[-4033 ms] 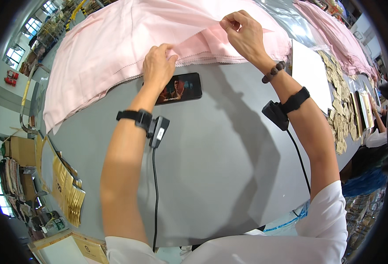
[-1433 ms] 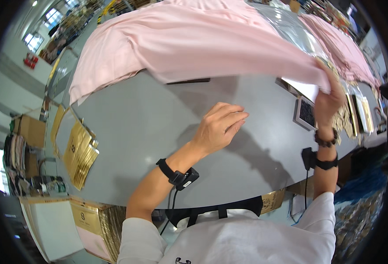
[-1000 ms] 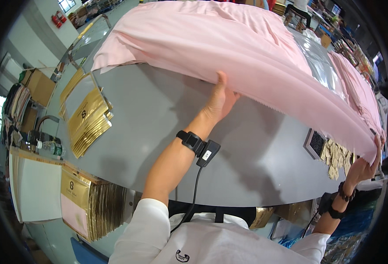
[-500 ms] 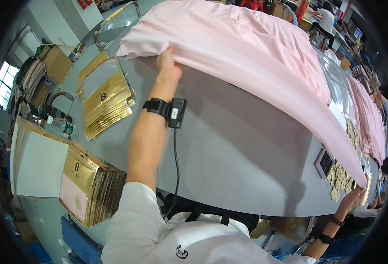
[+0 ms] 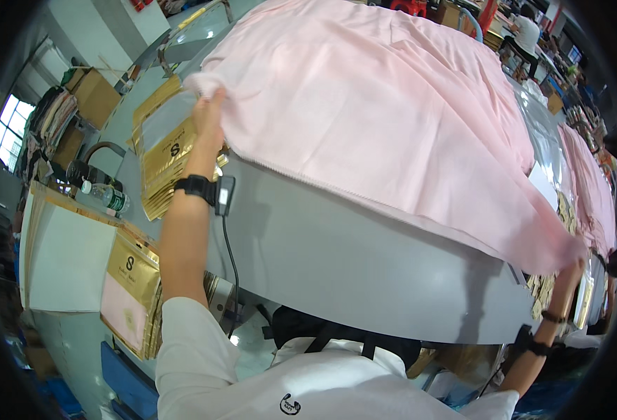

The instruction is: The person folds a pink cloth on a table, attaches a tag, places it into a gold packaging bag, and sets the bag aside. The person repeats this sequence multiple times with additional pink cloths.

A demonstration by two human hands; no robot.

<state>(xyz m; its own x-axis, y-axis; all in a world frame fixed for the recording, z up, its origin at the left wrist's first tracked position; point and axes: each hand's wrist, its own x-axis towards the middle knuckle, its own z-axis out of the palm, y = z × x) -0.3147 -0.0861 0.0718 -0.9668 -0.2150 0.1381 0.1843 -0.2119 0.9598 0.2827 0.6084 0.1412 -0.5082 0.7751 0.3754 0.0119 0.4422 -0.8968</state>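
A broad sheet of pale pink fabric (image 5: 364,133) spreads over the far part of the grey table (image 5: 364,280), its overlocked near edge running slantwise from upper left to lower right. My left hand (image 5: 210,115) grips a bunched corner of it at the left, close above gold-fronted clear packets (image 5: 168,147). Far to the right, my right hand (image 5: 569,273) is closed on the fabric's other corner near the table's right edge. The fingertips of both hands are partly hidden by cloth. Between the hands the fabric hangs in soft folds.
Left of me stand a box of gold-and-pink packets (image 5: 128,294) and a plastic water bottle (image 5: 105,196). By my right hand lie small beige tags (image 5: 543,290). More pink fabric (image 5: 588,189) lies at the far right. A person (image 5: 525,35) sits in the background.
My left hand has moved left with its corner, over the packets. The fabric's near edge has come down toward me and opened out flatter. My right hand has risen slightly.
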